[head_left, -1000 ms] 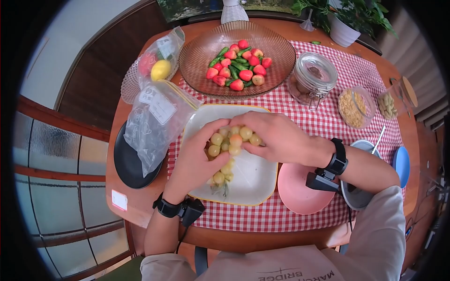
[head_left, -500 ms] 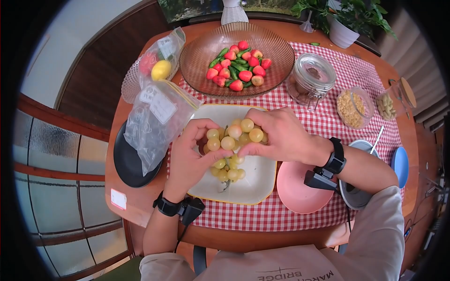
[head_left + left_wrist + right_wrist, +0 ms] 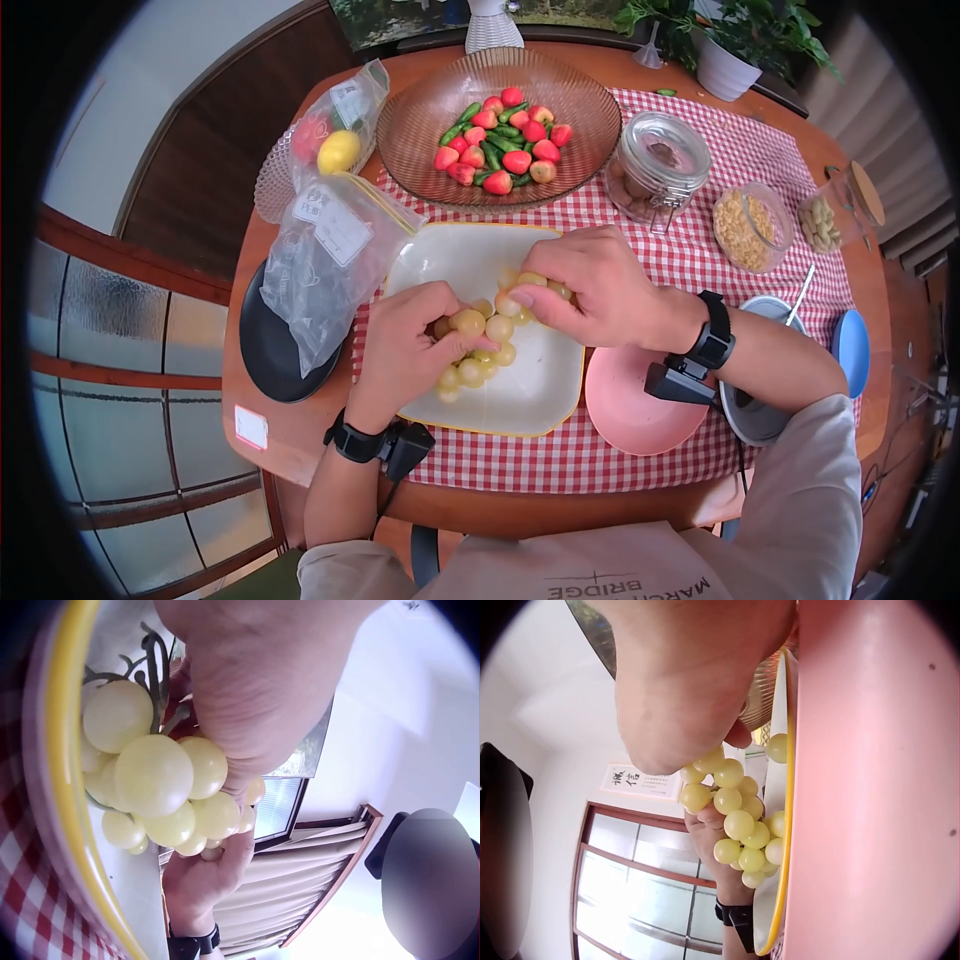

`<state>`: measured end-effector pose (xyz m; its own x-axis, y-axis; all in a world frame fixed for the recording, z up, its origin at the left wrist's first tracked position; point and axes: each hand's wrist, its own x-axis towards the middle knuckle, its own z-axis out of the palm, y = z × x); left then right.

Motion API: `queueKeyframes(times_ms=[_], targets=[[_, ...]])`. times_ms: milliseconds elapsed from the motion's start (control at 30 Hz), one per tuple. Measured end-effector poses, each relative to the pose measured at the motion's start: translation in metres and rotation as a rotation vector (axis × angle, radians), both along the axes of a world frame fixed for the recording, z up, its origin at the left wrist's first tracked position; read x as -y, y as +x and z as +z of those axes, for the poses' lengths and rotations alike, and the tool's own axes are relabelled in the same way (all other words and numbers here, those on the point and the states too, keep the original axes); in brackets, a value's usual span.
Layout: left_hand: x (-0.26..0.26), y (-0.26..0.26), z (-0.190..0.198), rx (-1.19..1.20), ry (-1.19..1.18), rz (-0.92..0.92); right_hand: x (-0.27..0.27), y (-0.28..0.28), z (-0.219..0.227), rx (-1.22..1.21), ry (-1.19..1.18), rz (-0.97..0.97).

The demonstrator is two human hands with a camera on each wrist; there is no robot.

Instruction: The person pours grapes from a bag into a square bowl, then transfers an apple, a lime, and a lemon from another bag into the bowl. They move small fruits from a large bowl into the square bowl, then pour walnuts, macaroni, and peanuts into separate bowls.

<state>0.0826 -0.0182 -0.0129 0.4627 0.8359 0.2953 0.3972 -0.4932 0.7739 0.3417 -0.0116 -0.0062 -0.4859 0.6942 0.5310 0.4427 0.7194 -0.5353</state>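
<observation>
A bunch of pale green grapes (image 3: 498, 328) is stretched between both hands over a white tray (image 3: 540, 390) with a yellow rim. My left hand (image 3: 405, 335) grips the bunch on the left, its thumb across the grapes. On the other side, my right hand (image 3: 610, 290) pinches the upper right end with thumb and curled fingers. Grapes (image 3: 154, 776) hang beside the tray's rim in the left wrist view, with dark stems above them. From the right wrist, the grapes (image 3: 742, 825) show between the two hands, and a single grape (image 3: 778, 748) appears apart near the rim.
A large amber bowl (image 3: 400, 140) of red fruit and green peppers stands behind the tray. Plastic bags (image 3: 315, 280) and a black plate (image 3: 270, 350) lie left. On the right are a pink plate (image 3: 640, 410), a clip-top jar (image 3: 660, 165) and a grain container (image 3: 750, 230).
Both hands have turned, with the right fingers curling in more tightly. The bunch's lower end has swung left, and the grapes now stretch diagonally between the hands.
</observation>
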Motion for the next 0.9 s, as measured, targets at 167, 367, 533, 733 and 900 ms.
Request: queueKeyframes(times_ms=[167,367,533,733,900], targets=[[-0.001,-0.005,-0.002,-0.045,0.026,-0.034,0.001,0.000,-0.001,-0.003,0.106,0.051],[-0.003,0.002,0.001,0.028,-0.161,0.035,-0.004,-0.005,0.001,-0.042,-0.185,-0.012],[0.002,0.010,0.008,-0.101,-0.073,-0.132,-0.005,-0.006,-0.002,0.129,-0.039,0.190],[0.015,0.011,0.013,-0.263,-0.145,-0.199,0.000,-0.008,-0.015,0.349,-0.045,0.118],[0.008,0.011,0.014,-0.152,-0.148,-0.149,0.000,-0.010,-0.006,0.321,-0.120,0.111]])
